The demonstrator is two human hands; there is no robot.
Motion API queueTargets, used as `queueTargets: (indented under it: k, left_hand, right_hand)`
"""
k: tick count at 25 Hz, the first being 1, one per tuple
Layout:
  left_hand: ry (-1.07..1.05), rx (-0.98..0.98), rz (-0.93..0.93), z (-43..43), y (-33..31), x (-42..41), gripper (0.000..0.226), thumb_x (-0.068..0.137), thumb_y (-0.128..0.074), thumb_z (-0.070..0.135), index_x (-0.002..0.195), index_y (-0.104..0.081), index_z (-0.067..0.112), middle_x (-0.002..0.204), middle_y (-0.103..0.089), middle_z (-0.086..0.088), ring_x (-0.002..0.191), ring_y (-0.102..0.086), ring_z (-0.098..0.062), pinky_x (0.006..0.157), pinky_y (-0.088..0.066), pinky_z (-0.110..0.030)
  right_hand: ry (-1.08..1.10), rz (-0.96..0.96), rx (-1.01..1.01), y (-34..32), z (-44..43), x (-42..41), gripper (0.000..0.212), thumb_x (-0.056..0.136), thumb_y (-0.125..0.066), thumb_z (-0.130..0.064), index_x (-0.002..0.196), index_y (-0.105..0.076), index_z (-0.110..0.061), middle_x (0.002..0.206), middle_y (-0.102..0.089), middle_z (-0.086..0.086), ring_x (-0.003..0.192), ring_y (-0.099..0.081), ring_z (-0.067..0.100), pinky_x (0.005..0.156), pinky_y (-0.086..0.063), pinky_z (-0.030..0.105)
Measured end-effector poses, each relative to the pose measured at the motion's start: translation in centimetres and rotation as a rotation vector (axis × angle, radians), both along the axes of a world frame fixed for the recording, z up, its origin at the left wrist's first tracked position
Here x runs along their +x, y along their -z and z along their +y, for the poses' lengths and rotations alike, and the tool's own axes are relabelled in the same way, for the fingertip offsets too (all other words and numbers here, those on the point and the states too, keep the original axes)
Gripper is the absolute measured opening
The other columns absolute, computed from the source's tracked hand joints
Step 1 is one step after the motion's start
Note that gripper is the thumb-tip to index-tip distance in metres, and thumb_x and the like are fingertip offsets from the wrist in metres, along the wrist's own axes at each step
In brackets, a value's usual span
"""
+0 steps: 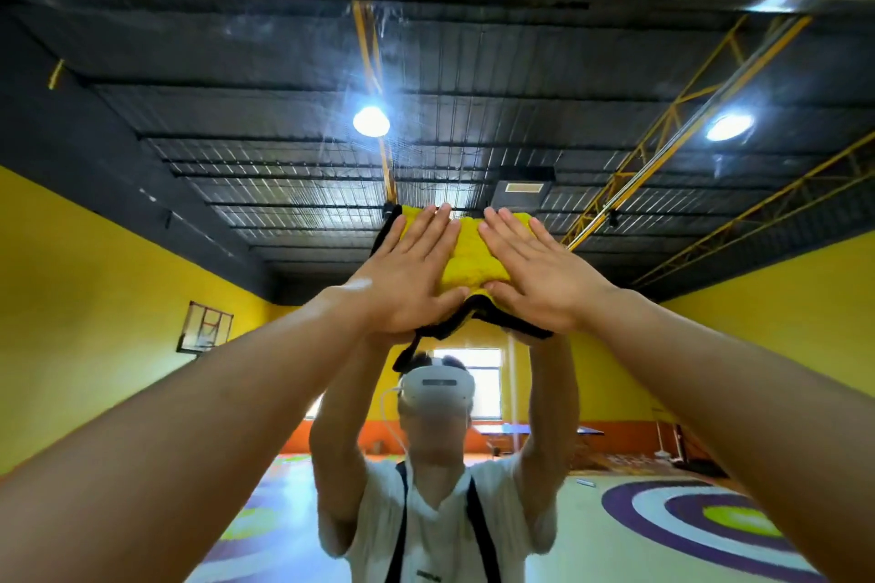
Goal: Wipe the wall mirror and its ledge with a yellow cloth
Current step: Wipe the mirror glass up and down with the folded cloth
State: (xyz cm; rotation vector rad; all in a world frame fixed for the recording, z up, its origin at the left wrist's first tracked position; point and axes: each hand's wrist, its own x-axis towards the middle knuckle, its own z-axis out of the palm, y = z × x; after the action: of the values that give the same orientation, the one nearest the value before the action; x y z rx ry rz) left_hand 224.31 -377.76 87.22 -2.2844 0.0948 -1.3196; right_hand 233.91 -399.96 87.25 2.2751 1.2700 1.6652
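Cloth beneath left hand, right hand

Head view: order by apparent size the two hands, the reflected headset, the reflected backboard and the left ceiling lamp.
1. The left hand and right hand: alike, and nearest the camera.
2. The headset, slightly larger than the backboard; close, so unsure.
3. The ceiling lamp, smallest.
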Motion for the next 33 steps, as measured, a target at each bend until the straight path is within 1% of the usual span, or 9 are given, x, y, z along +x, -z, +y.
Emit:
queueTargets:
  k: [3,5,8,11,13,16,21,26,33]
  left_hand:
    - [0.225,-0.212,0.037,-0.7,-0.1,-0.9,0.069,0.105,-0.022,0.054,0.164,-0.003,0.024,0.172,0.011,0.005,0.154,0.020,-0.004,0.126,0.016,-0.033]
    - [0.269,-0.294,-0.080,-1.5,0.7,-0.3,0.060,0.111,-0.021,0.044,0.165,-0.008,0.022,0.173,0.004,0.004,0.156,0.013,-0.006,0.127,0.011,-0.035]
    - [0.200,-0.303,-0.280,-2.8,2.3,1.3,0.062,0.108,-0.011,0.046,0.165,-0.009,0.021,0.173,0.000,0.004,0.158,0.011,-0.010,0.128,0.008,-0.039]
    - [0.123,-0.282,-0.371,-3.2,2.6,2.5,0.069,0.102,0.000,0.048,0.165,-0.008,0.021,0.173,-0.001,0.002,0.158,0.011,-0.014,0.128,0.009,-0.042]
    - [0.118,-0.285,-0.399,-4.5,2.8,3.3,0.067,0.103,-0.003,0.047,0.165,-0.008,0.020,0.173,-0.003,0.001,0.159,0.010,-0.016,0.128,0.009,-0.044]
    - [0.157,-0.267,-0.375,-9.0,2.4,5.8,0.065,0.106,-0.009,0.045,0.165,-0.009,0.019,0.173,-0.004,-0.001,0.159,0.008,-0.018,0.128,0.009,-0.046]
    - [0.133,-0.241,-0.395,-12.7,1.5,8.1,0.060,0.110,-0.014,0.042,0.165,-0.012,0.019,0.173,-0.007,-0.002,0.159,0.003,-0.019,0.128,0.006,-0.047]
    - [0.167,-0.188,-0.463,-12.3,4.7,8.6,0.063,0.105,-0.015,0.042,0.160,-0.033,0.016,0.170,-0.024,-0.005,0.158,-0.013,-0.023,0.129,-0.005,-0.049]
    - [0.180,-0.203,-0.434,-13.1,12.5,8.6,0.058,0.110,-0.021,0.038,0.162,-0.028,0.014,0.171,-0.019,-0.006,0.159,-0.010,-0.023,0.128,-0.007,-0.051]
  right_hand:
    - [-0.155,0.275,0.142,0.0,1.3,-2.8,0.065,0.109,-0.022,-0.050,0.164,-0.006,-0.019,0.171,0.009,-0.003,0.155,0.016,0.007,0.127,0.014,0.039]
    - [-0.152,0.254,0.333,0.8,3.6,-3.6,0.062,0.111,-0.016,-0.047,0.164,-0.014,-0.016,0.172,-0.001,0.001,0.158,0.008,0.012,0.127,0.011,0.042]
    - [-0.024,0.097,0.470,2.9,6.3,-2.8,0.060,0.111,-0.009,-0.043,0.164,-0.004,-0.017,0.172,0.003,0.003,0.158,0.012,0.017,0.128,0.008,0.047]
    - [-0.026,-0.025,0.446,3.0,5.6,-1.1,0.064,0.106,0.002,-0.044,0.164,-0.002,-0.019,0.172,0.001,0.001,0.158,0.010,0.016,0.128,0.005,0.046]
    - [-0.035,-0.075,0.402,2.5,4.0,0.2,0.067,0.102,0.004,-0.044,0.164,-0.006,-0.018,0.172,-0.004,0.000,0.158,0.005,0.014,0.129,0.002,0.044]
    - [-0.024,-0.119,0.410,2.0,-0.4,3.0,0.066,0.104,-0.003,-0.043,0.163,-0.016,-0.016,0.171,-0.013,0.000,0.158,-0.004,0.013,0.129,-0.001,0.043]
    - [-0.037,-0.113,0.453,1.6,-4.3,5.1,0.065,0.106,-0.007,-0.043,0.164,-0.015,-0.015,0.172,-0.011,0.003,0.159,-0.003,0.015,0.129,-0.002,0.044]
    - [-0.064,-0.136,0.525,5.5,-3.4,5.4,0.060,0.109,-0.014,-0.039,0.163,-0.017,-0.012,0.171,-0.014,0.008,0.159,-0.004,0.020,0.129,-0.006,0.047]
    - [-0.059,-0.152,0.510,12.8,-4.5,5.5,0.058,0.111,-0.020,-0.036,0.163,-0.019,-0.010,0.171,-0.015,0.009,0.159,-0.007,0.022,0.128,-0.010,0.048]
